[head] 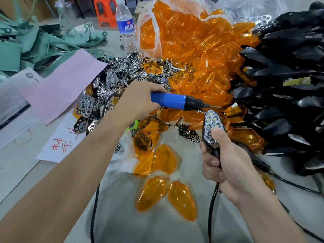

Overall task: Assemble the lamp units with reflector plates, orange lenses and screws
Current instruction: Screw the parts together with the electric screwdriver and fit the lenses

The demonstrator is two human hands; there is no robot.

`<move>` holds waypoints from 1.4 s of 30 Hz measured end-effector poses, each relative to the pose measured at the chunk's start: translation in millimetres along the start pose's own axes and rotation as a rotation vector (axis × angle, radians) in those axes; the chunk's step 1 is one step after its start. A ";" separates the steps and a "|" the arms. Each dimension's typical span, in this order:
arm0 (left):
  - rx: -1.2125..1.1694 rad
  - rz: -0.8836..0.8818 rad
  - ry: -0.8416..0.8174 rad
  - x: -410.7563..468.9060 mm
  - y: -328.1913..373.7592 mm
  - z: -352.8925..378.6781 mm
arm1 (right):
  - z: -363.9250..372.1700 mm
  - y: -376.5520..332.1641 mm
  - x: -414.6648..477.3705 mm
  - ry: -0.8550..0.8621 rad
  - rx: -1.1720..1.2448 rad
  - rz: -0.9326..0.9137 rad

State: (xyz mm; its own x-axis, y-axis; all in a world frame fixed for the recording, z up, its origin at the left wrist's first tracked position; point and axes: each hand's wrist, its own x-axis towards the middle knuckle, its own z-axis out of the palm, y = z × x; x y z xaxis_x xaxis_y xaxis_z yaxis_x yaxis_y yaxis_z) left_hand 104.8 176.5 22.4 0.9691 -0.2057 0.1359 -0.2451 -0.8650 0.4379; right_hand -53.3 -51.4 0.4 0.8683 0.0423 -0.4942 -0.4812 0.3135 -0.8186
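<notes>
Head view: left hand (138, 100) fingers clamped round the blue screwdriver (171, 101), bit near the lamp unit (211, 130). Right hand (228, 163) fingers clamped on the unit's stem above the table (157, 225), thumb on its reflector plate (213, 120).

The left forearm (70, 172) and the right forearm (263, 213) are seen bare up to the frame's edge. The left hand (138, 100) and the right hand (226, 165) are likewise bare; short fingernails (214, 162) are shown on the right.
</notes>
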 end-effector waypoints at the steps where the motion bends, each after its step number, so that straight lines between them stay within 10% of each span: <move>1: 0.019 0.002 -0.002 -4.9 2.4 -0.2 | -0.3 -0.5 -0.7 -0.002 0.001 -0.003; 7: 0.156 0.030 0.112 -53.7 15.2 -20.4 | -4.9 -5.6 -5.6 0.025 0.009 -0.006; 13: 0.682 -0.042 -0.134 -100.9 19.5 -2.5 | 3.8 1.3 -10.3 -0.024 0.003 -0.014; 24: -1.053 -0.352 -0.295 -103.8 9.6 -26.1 | 1.5 8.2 -14.3 -0.028 0.002 0.002; 32: -0.060 -0.097 -0.078 -101.2 25.0 13.9 | -19.3 0.7 -15.4 0.054 0.069 -0.034; 42: -0.069 0.117 -0.006 -79.7 93.6 85.5 | -51.3 -13.8 -17.8 0.141 0.205 -0.094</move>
State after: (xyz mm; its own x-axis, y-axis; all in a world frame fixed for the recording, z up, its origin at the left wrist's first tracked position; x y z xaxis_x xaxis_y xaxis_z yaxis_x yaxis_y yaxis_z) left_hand 6.9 72.7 -23.4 0.9337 -0.3068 0.1844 -0.3579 -0.8013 0.4793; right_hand -68.3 -105.2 5.5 0.8758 -0.1245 -0.4664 -0.3520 0.4964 -0.7935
